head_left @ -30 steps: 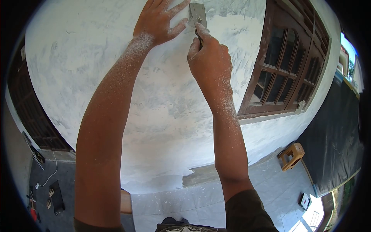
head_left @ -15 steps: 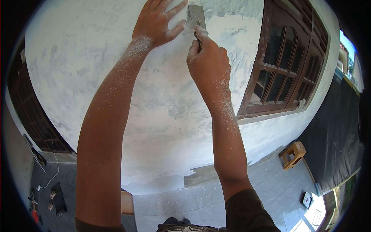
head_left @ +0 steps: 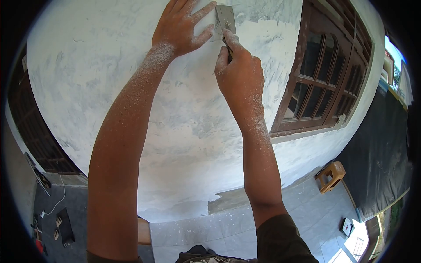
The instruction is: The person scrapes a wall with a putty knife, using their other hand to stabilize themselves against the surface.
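Observation:
My right hand (head_left: pixel 240 65) grips the dark handle of a putty knife (head_left: pixel 226 18), its index finger stretched along toward the blade. The flat metal blade points up and lies against, or very close to, the white patchy wall (head_left: pixel 188 109). Left of the knife, my left hand (head_left: pixel 179 27) rests on the wall with fingers spread, holding nothing. Part of its fingers is cut off by the top edge of the view. White dust coats both hands and wrists.
A brown wooden window (head_left: pixel 322 70) is set in the wall at right. On the tiled floor (head_left: pixel 197 232) are a yellow-brown stool (head_left: pixel 330 177) and a small black-and-white box (head_left: pixel 347 227). A white cord (head_left: pixel 61 201) and tools lie at lower left.
The putty knife and both hands appear slightly farther right in view, along with a small shift of the camera. My grip on the knife is the same.

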A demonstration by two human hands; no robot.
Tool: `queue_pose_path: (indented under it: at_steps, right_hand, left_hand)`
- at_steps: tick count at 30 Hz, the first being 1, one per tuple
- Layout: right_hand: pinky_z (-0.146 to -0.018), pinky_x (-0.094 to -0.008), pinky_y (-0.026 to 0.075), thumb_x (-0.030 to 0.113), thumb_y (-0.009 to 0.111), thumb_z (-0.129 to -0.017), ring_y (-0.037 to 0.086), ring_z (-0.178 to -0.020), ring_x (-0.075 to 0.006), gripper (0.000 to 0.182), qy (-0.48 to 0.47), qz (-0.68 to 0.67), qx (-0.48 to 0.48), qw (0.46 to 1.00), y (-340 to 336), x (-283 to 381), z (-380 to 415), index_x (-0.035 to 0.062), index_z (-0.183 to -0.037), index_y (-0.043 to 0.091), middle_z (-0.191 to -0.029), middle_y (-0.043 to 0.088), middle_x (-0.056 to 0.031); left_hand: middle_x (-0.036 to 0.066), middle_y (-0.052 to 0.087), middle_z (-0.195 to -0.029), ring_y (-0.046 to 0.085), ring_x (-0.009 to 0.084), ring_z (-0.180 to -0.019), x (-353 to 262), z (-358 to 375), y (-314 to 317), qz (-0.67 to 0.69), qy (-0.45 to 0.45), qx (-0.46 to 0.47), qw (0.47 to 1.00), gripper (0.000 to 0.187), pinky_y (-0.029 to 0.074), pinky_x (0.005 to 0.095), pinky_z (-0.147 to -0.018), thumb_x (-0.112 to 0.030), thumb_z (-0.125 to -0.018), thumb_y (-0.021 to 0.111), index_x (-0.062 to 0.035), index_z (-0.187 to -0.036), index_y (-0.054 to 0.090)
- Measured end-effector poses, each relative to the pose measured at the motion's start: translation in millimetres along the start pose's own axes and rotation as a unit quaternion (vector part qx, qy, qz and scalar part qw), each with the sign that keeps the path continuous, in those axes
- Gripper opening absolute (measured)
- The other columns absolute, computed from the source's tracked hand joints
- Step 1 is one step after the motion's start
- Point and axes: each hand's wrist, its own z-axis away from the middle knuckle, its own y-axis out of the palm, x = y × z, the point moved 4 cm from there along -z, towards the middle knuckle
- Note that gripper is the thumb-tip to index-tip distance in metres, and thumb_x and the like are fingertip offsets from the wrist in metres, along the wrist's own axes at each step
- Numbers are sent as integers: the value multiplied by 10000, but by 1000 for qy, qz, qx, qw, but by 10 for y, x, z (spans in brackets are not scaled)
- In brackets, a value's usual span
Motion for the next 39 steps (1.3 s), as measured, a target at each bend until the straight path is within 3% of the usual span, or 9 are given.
queue_pose_path:
  at_steps: [10,14,23,39]
  right_hand:
    - [-613,-445,615,149,578,-1010,756,-689,-322,366,37,-12,37,999,-83,84,7,78,-1360,658,-752,731,-197]
    - [-623,-442,616,146,573,-1012,755,-688,-316,374,26,8,7,1000,-36,93,6,77,-1372,648,-757,734,-195]
    - [-650,-446,627,150,566,-1010,758,-715,-320,378,37,24,13,999,-49,96,-45,107,-1377,650,-806,747,-195]
    - [-700,-438,639,137,562,-1003,768,-757,-334,376,19,17,12,1000,-60,73,10,73,-1361,655,-893,763,-212]
  left_hand:
    - [206,427,-1568,320,357,-1502,-9,8,1,21,-11,12,1000,669,221,535,-1255,-373,-894,673,-76,-1476,528]
    - [212,419,-1571,310,357,-1506,-2,2,17,20,-3,6,1000,688,206,532,-1261,-375,-891,674,-70,-1486,512]
    - [220,387,-1587,287,360,-1516,-14,-5,17,21,-10,17,1000,705,182,537,-1268,-387,-886,682,-59,-1485,508]
    - [224,362,-1603,268,361,-1529,-7,-6,17,22,-16,13,1000,730,164,547,-1270,-399,-891,676,-67,-1511,480]
